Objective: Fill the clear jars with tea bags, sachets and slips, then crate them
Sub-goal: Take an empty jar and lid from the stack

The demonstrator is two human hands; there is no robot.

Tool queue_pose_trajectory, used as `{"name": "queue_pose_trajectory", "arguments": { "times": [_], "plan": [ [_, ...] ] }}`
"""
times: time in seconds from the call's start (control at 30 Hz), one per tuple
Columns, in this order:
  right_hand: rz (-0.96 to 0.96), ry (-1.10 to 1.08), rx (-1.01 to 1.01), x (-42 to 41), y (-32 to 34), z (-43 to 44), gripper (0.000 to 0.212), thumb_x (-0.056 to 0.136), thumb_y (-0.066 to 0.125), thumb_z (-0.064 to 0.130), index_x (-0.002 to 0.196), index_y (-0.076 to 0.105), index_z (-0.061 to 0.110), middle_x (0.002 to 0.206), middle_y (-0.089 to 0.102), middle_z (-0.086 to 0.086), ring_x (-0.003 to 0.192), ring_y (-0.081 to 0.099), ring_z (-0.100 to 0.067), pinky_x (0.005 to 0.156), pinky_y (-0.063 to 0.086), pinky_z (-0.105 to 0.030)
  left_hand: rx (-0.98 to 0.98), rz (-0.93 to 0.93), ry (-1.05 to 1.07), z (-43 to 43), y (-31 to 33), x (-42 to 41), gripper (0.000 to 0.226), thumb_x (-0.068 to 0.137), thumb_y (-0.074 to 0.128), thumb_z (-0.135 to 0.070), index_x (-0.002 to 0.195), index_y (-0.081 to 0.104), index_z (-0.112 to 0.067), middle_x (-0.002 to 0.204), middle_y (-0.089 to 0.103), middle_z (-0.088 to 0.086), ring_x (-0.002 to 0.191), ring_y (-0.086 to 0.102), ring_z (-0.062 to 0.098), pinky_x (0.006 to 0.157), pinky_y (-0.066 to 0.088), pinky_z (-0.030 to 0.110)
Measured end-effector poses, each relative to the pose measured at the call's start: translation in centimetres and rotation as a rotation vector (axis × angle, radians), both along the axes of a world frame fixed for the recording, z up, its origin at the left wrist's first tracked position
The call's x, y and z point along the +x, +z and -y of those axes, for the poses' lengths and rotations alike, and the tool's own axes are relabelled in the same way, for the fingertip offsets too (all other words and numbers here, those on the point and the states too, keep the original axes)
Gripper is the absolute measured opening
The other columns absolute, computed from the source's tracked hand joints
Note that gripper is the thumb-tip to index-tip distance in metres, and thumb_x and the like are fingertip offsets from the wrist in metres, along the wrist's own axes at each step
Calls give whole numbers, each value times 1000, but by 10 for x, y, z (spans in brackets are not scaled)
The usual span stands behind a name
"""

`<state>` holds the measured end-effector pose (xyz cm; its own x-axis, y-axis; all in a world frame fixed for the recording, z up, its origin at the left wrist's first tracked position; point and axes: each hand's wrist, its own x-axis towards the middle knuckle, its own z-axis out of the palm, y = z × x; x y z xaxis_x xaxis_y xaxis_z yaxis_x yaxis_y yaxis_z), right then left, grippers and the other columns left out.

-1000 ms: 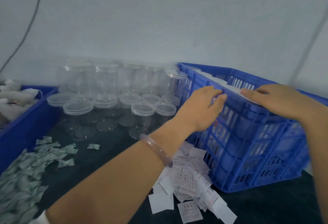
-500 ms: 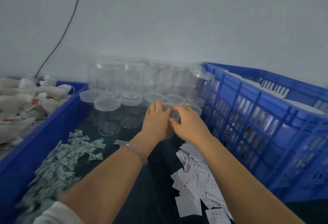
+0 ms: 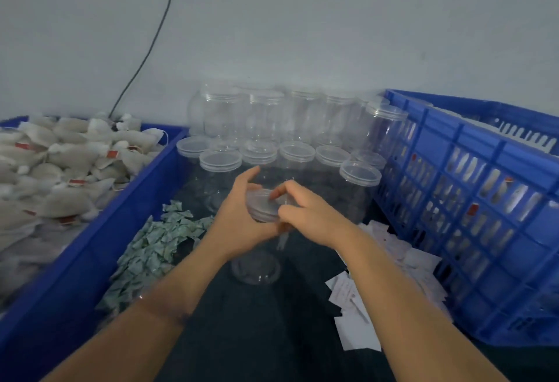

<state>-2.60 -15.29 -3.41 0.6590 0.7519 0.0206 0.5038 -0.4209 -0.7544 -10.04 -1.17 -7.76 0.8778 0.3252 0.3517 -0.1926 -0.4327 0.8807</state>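
Tabletop [image 3: 257,336] dark, wall [image 3: 302,18] pale grey; left hand [image 3: 242,224] and right hand [image 3: 311,215] grip lidded jar [image 3: 257,265]

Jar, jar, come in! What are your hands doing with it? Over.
Left hand grips clear jar near its top; right hand pinches lid. Jar looks empty. Nothing blocks the hands.

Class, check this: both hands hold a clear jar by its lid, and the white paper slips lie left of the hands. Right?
No. The head view shows the white paper slips right of the hands. The left hand and right hand do hold the clear jar by its lid.
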Motion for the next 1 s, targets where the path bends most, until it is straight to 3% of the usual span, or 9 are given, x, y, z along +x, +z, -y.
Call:
{"name": "queue_pose_trajectory", "arguments": {
  "times": [0.17,0.27,0.33,0.47,0.53,0.73,0.8,0.9,1.0],
  "plan": [
    [283,14,-253,-44,2,-37,84,70,67,72,130,40,20,120,49,0,104,56,-17,78,49,-33,-127,194,103,3,-47,-34,111,53,90,-19,144,27,-22,119,62,-16,106,62,-4,79,48,8],
    [439,-17,-348,-62,-7,-53,77,79,58,64,136,34,19,129,43,-11,117,47,-33,84,45,-39,-142,161,192,6,-66,-37,105,52,91,-3,141,38,-21,114,61,-30,105,55,-18,82,40,-1],
    [519,-65,-356,-67,-15,-55,69,82,51,61,137,35,21,132,41,-13,122,41,-34,82,40,-40,-41,130,219,8,-69,-35,79,57,87,1,121,54,-33,103,59,-40,96,49,-29,76,33,-8],
    [564,-142,-208,-67,-28,-49,71,70,46,65,131,48,28,124,50,-3,117,46,-25,80,37,-34,32,76,184,11,-60,-35,51,57,72,-39,99,50,-59,96,55,-46,87,55,-23,69,38,-5],
    [580,-72,-184,-62,-27,-45,72,68,49,64,131,50,31,122,52,3,116,46,-20,82,38,-31,-9,62,189,5,-62,-38,56,54,77,-39,104,54,-44,95,59,-40,85,59,-18,65,41,-2],
    [513,251,-256,-53,-7,-33,66,72,65,53,133,48,36,129,50,11,119,37,-13,98,37,-32,-89,99,-12,-7,-69,-47,63,59,82,6,115,54,1,98,72,-7,91,68,4,72,51,12],
    [526,266,-339,-57,0,-37,70,70,56,59,136,45,37,138,47,10,127,34,-18,105,31,-40,-84,117,-14,-2,-68,-48,67,60,83,-4,119,52,-5,104,69,-8,96,67,5,75,50,14],
    [542,62,-464,-73,0,-46,93,71,40,88,143,39,28,150,39,-2,136,32,-33,104,33,-52,-36,127,43,7,-60,-48,63,60,85,-4,106,51,-32,102,61,-34,91,60,-14,68,44,1],
    [600,-73,-494,-83,-4,-50,78,83,43,74,140,39,20,141,41,-14,130,36,-37,99,37,-48,-55,89,9,4,-60,-49,54,61,82,-14,104,56,-33,95,66,-27,85,64,-9,67,47,5]
  ]
}}
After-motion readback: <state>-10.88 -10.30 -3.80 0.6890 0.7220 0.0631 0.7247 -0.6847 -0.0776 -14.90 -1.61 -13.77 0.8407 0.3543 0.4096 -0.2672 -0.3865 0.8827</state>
